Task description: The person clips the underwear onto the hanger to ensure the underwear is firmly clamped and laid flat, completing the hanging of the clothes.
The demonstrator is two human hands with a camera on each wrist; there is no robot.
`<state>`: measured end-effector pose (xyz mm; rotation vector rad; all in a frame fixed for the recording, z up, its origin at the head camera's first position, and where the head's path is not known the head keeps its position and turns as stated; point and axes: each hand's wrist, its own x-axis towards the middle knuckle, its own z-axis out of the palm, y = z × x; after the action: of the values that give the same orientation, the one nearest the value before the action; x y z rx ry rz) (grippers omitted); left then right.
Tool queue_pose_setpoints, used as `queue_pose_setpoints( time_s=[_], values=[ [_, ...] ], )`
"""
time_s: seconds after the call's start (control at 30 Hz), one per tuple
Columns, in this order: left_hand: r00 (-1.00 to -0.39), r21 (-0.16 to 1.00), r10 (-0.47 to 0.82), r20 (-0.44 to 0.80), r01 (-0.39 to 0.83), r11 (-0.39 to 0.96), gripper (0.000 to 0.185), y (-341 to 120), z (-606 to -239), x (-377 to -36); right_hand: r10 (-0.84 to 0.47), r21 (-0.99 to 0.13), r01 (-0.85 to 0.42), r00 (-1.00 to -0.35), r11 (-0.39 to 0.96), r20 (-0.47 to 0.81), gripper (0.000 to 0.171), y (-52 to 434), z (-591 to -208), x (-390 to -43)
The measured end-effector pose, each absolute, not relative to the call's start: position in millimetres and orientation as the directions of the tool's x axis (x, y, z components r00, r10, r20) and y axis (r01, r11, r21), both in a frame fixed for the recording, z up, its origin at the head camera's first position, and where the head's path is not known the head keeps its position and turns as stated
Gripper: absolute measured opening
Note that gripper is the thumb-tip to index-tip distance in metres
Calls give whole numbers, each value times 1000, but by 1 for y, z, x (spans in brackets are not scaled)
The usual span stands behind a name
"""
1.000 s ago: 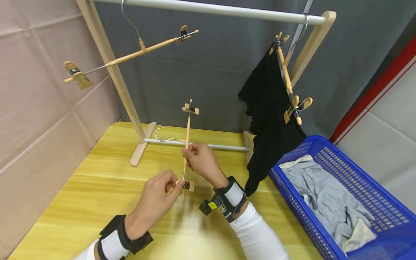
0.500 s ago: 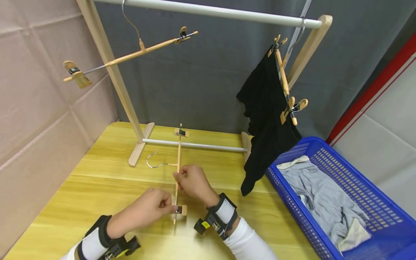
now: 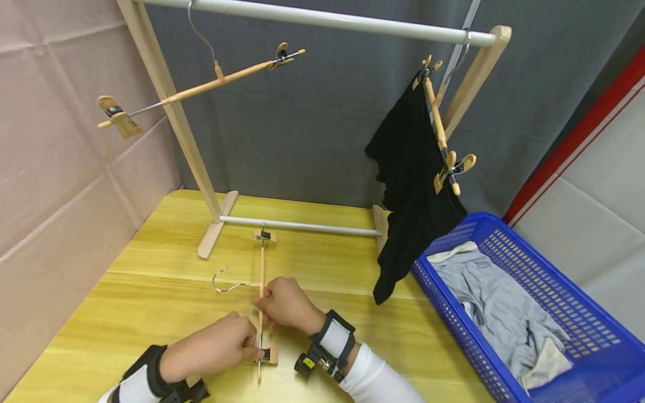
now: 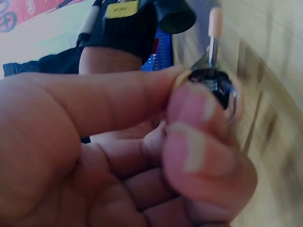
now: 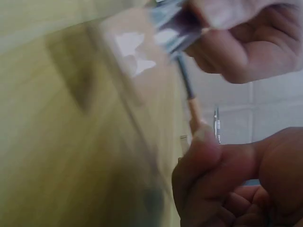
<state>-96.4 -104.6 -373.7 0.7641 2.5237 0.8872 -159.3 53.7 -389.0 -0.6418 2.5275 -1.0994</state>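
A wooden clip hanger (image 3: 262, 263) is held low over the yellow table, its bar pointing away from me and its metal hook turned left. My left hand (image 3: 216, 344) pinches the near clip (image 3: 270, 355) between thumb and fingers. Higher up the bar, my right hand (image 3: 288, 305) grips the wood just below the hook's joint. In the left wrist view the fingertips (image 4: 194, 151) press the handle end of the clip, partly hiding it. The right wrist view shows the clip's pale jaw (image 5: 137, 52) blurred near the table. The far clip (image 3: 264, 235) has nothing in it.
A clothes rack's white rail (image 3: 322, 21) crosses the top. From it hang a bare clip hanger (image 3: 221, 83) at left and another with black cloth (image 3: 418, 184) at right. A blue basket (image 3: 534, 263) with grey clothing (image 3: 499, 308) stands at right.
Both hands have drawn the hanger toward me and slightly left, lowering it away from the rack's bottom bar. Both keep their hold on the clip and bar.
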Motion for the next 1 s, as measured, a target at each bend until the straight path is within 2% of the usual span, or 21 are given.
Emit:
queue_pose_setpoints(
  time_s=[0.37,0.6,0.7,0.87,0.93,1.0],
  values=[
    [-720,647,650,-243,379,662,40,-112,-380,-98,-540,-582,-417,-840,698,-46,47,48,-406,-153],
    [-725,608,637,-262,388,692,37,-111,-381,-102,-537,-544,-449,-844,709,-3,50,51,-406,-154],
    [-752,568,601,-270,380,730,36,-109,-380,-102,-534,-550,-442,-845,709,-9,48,56,-399,-152],
    [-836,453,527,-151,415,789,32,-97,-371,-90,-528,-596,-407,-849,692,-33,42,76,-372,-141],
    [-842,448,534,-74,451,772,30,-89,-365,-84,-531,-609,-406,-847,682,-31,39,89,-358,-135],
    [-823,481,568,-15,492,726,28,-79,-357,-80,-536,-612,-411,-844,676,-25,34,102,-345,-128]
  ],
)
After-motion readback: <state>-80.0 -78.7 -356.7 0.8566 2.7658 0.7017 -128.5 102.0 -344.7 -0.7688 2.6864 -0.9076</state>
